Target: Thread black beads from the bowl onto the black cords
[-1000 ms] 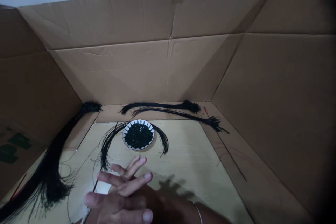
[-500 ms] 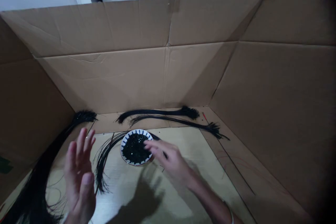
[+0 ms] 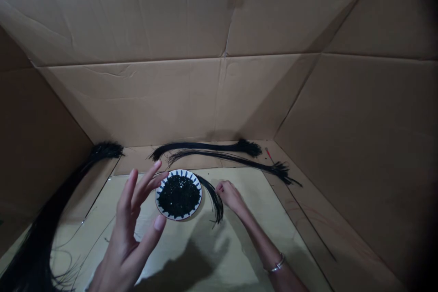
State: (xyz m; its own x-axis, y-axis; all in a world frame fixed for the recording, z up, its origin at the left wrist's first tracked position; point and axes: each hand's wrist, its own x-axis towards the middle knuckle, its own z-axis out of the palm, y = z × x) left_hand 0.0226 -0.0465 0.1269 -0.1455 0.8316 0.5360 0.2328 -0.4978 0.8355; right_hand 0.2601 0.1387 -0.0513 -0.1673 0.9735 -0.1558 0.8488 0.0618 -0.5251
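Observation:
A small dish (image 3: pixel 197 183) with a white and blue-striped rim holds a mass of tiny black pieces like beads. Behind it, partly hidden by the dish, lies a bundle of thin black strands (image 3: pixel 215 200), its cut end curving out on the right. My right hand (image 3: pixel 232 195) is closed beside that end, fingers pressed together at the strands' edge; whether anything is in the fingers cannot be made out. My left hand (image 3: pixel 128 237) is raised left of the dish, fingers and thumb spread, holding nothing. It covers the bundle's left part.
Two more black strand bundles (image 3: pixel 205 147) lie along the back. A thick, long bundle (image 3: pixel 58 200) runs down the left side. Cardboard walls (image 3: pixel 137 100) enclose the board (image 3: pixel 260 219). A thin red-tipped tool (image 3: pixel 268 152) lies at the back right.
My right hand has moved from over the dish to the strand end on its right, fingers now closed. My left hand has moved rightward, nearer the dish. The view has shifted slightly.

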